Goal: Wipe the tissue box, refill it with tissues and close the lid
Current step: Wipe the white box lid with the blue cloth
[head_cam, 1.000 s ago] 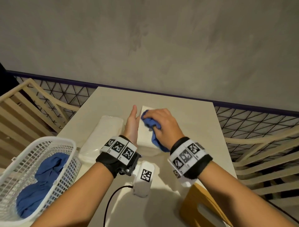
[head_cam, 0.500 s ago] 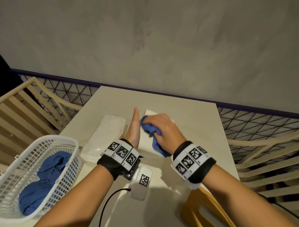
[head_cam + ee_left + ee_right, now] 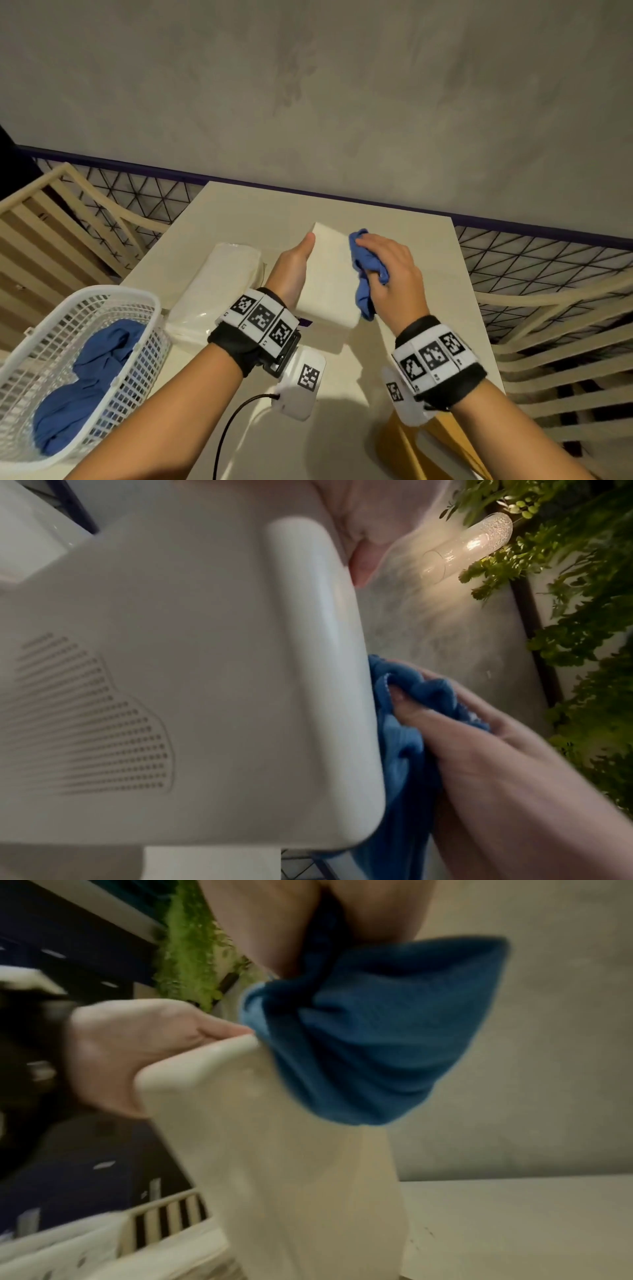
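While both hands work at the box, things lie so, near to far:
Lid: yellow wooden lid point(image 3: 407, 448) at 5 o'clock on the table point(image 3: 394, 219), under the right forearm.
Basket: white basket point(image 3: 144, 308) at 8 o'clock, blue cloths point(image 3: 85, 383) inside.
Tissues: wrapped pack point(image 3: 219, 284) at 10 o'clock, just beside the box.
Box: white box point(image 3: 329, 274) at table centre, held up on edge, its perforated underside point(image 3: 103, 718) facing the left wrist camera.
Left hand: left hand point(image 3: 291, 270) at the box's 9 o'clock side, thumb on top, fingers wrapped round the far face.
Right hand: right hand point(image 3: 390, 274) at the box's 3 o'clock side, fingers curled round a bunched blue cloth point(image 3: 368, 274), pressing it to the box.
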### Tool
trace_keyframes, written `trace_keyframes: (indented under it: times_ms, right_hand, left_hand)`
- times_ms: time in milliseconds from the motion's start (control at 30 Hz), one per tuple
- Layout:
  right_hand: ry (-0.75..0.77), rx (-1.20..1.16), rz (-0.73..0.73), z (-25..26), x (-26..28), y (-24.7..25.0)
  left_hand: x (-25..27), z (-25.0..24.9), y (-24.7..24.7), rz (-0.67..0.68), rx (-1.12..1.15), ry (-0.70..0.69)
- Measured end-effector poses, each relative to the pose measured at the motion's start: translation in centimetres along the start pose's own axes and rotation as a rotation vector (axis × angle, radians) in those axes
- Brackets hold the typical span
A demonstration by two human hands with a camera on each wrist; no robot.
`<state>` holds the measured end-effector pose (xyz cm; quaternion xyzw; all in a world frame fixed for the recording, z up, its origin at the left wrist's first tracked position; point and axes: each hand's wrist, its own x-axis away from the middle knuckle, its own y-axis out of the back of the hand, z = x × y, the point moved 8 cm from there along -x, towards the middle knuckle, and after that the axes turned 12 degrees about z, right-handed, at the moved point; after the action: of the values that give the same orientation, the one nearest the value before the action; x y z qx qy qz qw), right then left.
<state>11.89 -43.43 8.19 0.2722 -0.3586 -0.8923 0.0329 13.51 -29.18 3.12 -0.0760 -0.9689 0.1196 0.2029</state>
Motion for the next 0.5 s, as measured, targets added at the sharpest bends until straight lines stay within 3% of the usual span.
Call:
trace_keyframes:
  times_ms: [167, 333, 500]
  right_hand:
    - [0.325, 0.085, 0.277, 5.2, 2.3, -3.2]
    - [0.247, 0.081, 0.152, 3.9, -1.0, 0.1]
    - [0.492, 0.253, 0.438, 9.2, 0.8, -4.5]
  left_hand:
    - [-0.1, -0.8, 0.5, -0.069, 0.015, -0.01]
    - [-0.5, -1.3, 0.1, -0.036, 0.007, -0.002]
    - [-0.7, -0.2, -0.1, 0.096, 0.11, 0.062]
